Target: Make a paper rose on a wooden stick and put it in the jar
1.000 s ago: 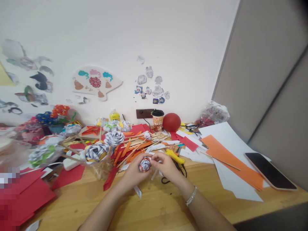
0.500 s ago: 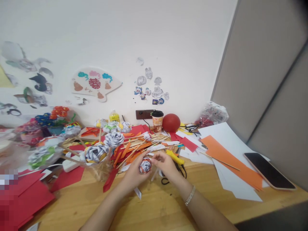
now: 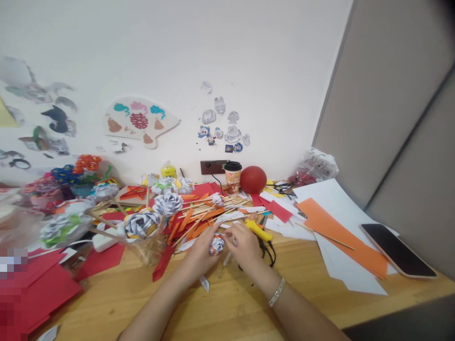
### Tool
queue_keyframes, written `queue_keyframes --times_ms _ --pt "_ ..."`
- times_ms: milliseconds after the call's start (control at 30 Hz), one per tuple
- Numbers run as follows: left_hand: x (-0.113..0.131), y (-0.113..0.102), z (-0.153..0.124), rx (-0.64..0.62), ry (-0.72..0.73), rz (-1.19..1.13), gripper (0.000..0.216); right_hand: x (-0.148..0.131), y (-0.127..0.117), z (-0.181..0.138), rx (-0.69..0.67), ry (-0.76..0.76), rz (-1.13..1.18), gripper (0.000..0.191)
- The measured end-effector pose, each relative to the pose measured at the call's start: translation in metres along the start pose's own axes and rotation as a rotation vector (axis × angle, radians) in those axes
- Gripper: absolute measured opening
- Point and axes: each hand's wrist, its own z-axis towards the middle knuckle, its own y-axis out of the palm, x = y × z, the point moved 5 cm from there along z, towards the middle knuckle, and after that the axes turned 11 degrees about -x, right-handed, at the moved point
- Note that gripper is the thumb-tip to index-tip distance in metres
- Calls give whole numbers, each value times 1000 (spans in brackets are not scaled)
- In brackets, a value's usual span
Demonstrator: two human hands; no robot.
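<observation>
A small white paper rose with orange edges (image 3: 216,245) sits between my two hands, low over the wooden table. My left hand (image 3: 202,253) is closed round its left side. From the right, my right hand (image 3: 245,246) pinches at the rose's upper edge, its thumb and fingers drawn together. Part of the flower is hidden by my fingers. Just behind my right hand lies a yellow hot glue gun (image 3: 259,230) with a black cord. Beyond the hands are scattered wooden sticks (image 3: 206,208) and orange and red paper strips.
Finished paper roses (image 3: 142,223) stand in a wrapped holder to the left. Red sheets (image 3: 46,296) lie at the front left. A paper cup (image 3: 232,180) and a red ball (image 3: 253,180) stand at the back. White and orange paper and a phone (image 3: 398,251) are on the right.
The right hand has shifted slightly left, over the rose, and its fingers now cover more of the upper edge. The rose has turned a little in the left hand.
</observation>
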Motion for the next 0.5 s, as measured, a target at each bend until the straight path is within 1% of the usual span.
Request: queue_keyframes --times_ms 133,267,433,500 --pt "0 1 0 -18 -1 4 63 1 -2 1 -8 33 20 7" --pt "-1 1 0 -18 0 -4 63 -3 1 0 -41 16 -2 11" --pt "0 1 -1 -18 -2 -12 64 -7 4 0 -88 17 -183 16" --pt "1 0 -1 -17 -9 -10 63 -9 4 -1 -88 18 -238 15"
